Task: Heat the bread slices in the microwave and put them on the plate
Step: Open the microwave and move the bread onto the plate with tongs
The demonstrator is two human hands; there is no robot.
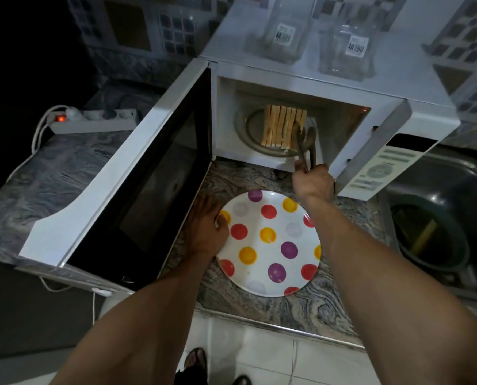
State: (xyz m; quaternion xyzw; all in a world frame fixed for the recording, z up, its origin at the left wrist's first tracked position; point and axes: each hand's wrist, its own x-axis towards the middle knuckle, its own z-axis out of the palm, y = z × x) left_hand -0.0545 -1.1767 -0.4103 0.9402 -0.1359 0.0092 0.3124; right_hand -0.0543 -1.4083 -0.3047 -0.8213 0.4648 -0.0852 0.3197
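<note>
Bread slices (pixel 284 126) stand on edge in a row on the turntable (pixel 252 134) inside the microwave (pixel 415 118), whose door (pixel 137 173) hangs wide open to our left. We reach into the cavity with tongs (pixel 304 143); their tips sit at the right end of the row, at the outermost slice, though we cannot tell whether they actually pinch it or only touch it. Our right hand (pixel 313 182) is clenched around the tong handles just in front of the oven's lower edge.

Our left hand (pixel 208 229) rests on the counter (pixel 329 307) with its fingers laid on the left rim of the plate (pixel 262 257); the fingers look bent at the rim, gripping or steadying it. The plate is white with red, yellow and purple dots, lies flat on the counter just in front of the microwave, and carries no bread.

Two clear glass jars (pixel 345 45) with barcode labels stand on top of the microwave. To the right is a sink (pixel 454 173) with a dark pot (pixel 431 234) inside. On the counter to the far left lies a power strip (pixel 92 120) with its red switch lit, its white cable trailing over the edge. Our feet (pixel 195 359) show on the pale floor tiles below.
</note>
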